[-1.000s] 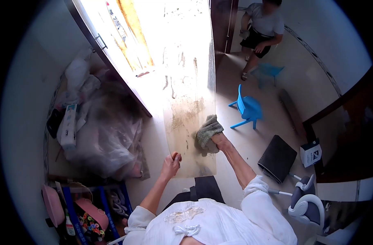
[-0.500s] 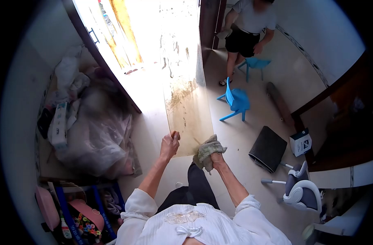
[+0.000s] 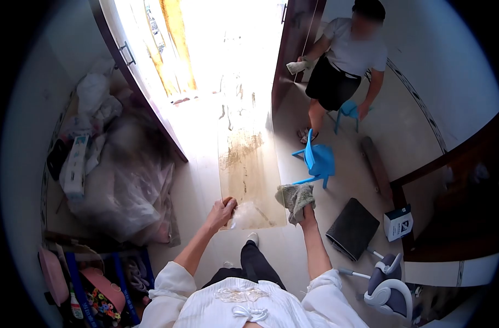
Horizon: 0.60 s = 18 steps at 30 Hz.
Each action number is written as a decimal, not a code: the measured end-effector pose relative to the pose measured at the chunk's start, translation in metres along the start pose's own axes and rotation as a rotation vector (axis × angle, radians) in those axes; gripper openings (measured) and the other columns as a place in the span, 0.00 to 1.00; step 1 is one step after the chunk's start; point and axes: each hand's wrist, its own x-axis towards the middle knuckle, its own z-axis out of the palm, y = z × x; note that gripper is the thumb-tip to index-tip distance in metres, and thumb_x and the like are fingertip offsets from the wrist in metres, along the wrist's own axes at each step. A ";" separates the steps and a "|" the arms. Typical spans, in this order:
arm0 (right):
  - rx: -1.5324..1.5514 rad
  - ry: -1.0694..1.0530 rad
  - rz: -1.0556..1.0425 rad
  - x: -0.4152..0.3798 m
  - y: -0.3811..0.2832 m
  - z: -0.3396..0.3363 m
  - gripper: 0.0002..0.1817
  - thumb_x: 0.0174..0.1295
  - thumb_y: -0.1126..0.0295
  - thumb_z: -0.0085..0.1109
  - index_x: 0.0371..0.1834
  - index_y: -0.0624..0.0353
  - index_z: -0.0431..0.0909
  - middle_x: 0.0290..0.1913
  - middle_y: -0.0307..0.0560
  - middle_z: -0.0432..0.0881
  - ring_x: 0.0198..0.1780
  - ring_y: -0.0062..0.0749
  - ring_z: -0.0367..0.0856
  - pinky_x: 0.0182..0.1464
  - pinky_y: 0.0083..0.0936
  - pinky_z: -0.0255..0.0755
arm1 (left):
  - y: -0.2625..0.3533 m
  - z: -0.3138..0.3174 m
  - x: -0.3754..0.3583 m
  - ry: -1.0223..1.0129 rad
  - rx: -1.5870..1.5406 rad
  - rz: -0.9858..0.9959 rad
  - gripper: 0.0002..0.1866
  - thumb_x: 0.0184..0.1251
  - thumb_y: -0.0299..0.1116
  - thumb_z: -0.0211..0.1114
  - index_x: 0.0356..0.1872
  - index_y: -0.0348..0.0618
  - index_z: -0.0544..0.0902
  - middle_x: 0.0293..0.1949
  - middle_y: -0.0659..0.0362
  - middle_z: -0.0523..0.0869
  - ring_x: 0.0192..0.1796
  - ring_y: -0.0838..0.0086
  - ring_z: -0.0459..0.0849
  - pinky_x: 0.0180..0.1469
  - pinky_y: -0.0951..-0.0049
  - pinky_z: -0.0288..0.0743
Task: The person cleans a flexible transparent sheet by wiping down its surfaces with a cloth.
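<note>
A long see-through pane (image 3: 248, 167), smeared with brown stains, stretches from in front of me toward the bright doorway. My left hand (image 3: 222, 213) is closed on its left edge near the close end. A grey-green cloth (image 3: 295, 198) is bunched in my right hand (image 3: 308, 214), overlapping the pane's right edge; the cloth hides most of those fingers. Across the room, another person (image 3: 348, 60) has a pale cloth (image 3: 297, 66) in one hand beside the pane's far right edge.
Blue chairs (image 3: 318, 161) stand right of the pane. Beyond my right arm are a black folded mat (image 3: 352, 229), a white box (image 3: 398, 223) and a grey-white seat (image 3: 391, 290). Plastic-wrapped bundles (image 3: 124, 191) fill the left side, by the open door (image 3: 134, 76).
My right hand and the cloth have moved up along the pane's right edge. My left hand sits slightly lower in view. The other person appears further into view as the camera shifts.
</note>
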 end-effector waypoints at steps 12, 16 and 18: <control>-0.285 -0.060 0.206 0.129 0.007 0.053 0.21 0.66 0.57 0.50 0.58 0.53 0.70 0.51 0.38 0.77 0.51 0.24 0.76 0.52 0.24 0.72 | 0.007 -0.014 -0.015 -0.307 -0.203 0.005 0.16 0.72 0.41 0.49 0.29 0.41 0.76 0.15 0.67 0.70 0.17 0.84 0.66 0.19 0.79 0.63; -0.123 -0.193 0.283 0.116 0.002 0.067 0.14 0.68 0.66 0.48 0.53 0.56 0.73 0.48 0.39 0.79 0.47 0.22 0.78 0.50 0.20 0.75 | -0.016 -0.013 -0.003 -0.266 -0.111 0.066 0.16 0.72 0.42 0.49 0.38 0.42 0.79 0.20 0.65 0.74 0.23 0.84 0.72 0.26 0.80 0.69; -0.091 -0.263 0.272 0.109 0.001 0.075 0.13 0.64 0.67 0.54 0.51 0.56 0.74 0.45 0.39 0.80 0.44 0.21 0.79 0.47 0.20 0.76 | -0.009 -0.012 -0.006 -0.271 -0.547 0.054 0.18 0.71 0.44 0.51 0.51 0.43 0.78 0.31 0.61 0.79 0.36 0.82 0.77 0.39 0.79 0.72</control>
